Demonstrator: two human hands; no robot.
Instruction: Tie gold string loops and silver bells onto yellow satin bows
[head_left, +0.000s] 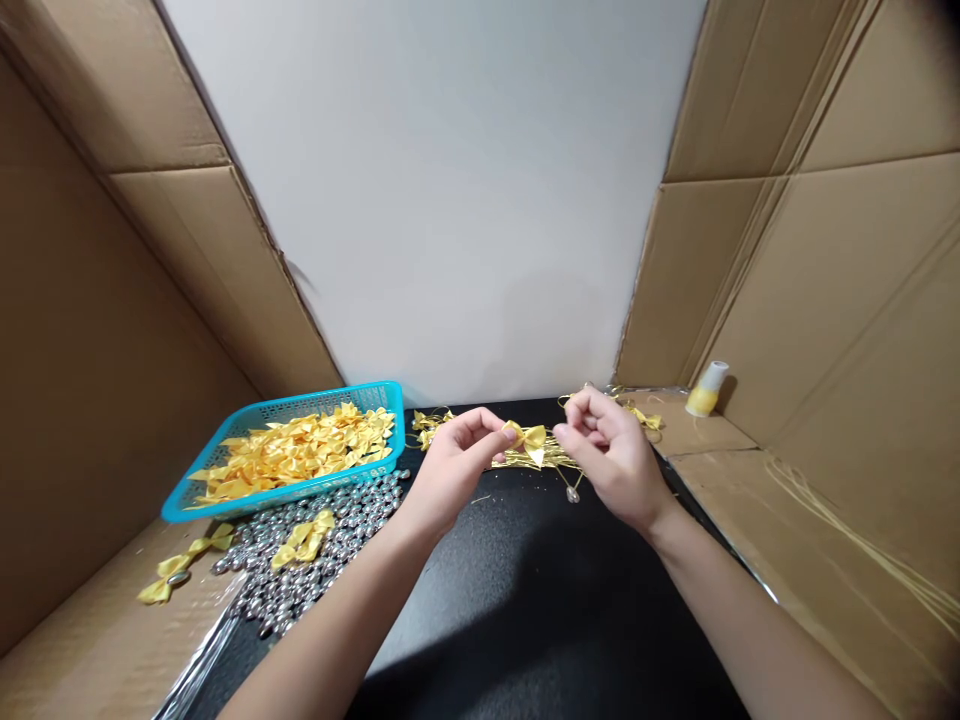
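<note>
Between the thumb and fingertips of my left hand (461,455) is a yellow ribbon bow (531,440), held just above the black work surface (495,580). My right hand (611,455) is curled closed to the right of the bow, thumb near the index finger; whatever it pinches is too small or hidden to make out. Beneath that hand a silver bead (573,493) hangs or lies on a thin gold cord. Behind both hands stretches a bundle of gold cords (551,455), partly covered by the fingers.
At left stands a turquoise basket (281,490) heaped with yellow bows. Many silver beads (352,525) lie beside it, with loose bows (304,540) on top. A yellow-and-white spool (706,390) stands at right near more gold cords (862,535). Cardboard walls (840,300) enclose both sides.
</note>
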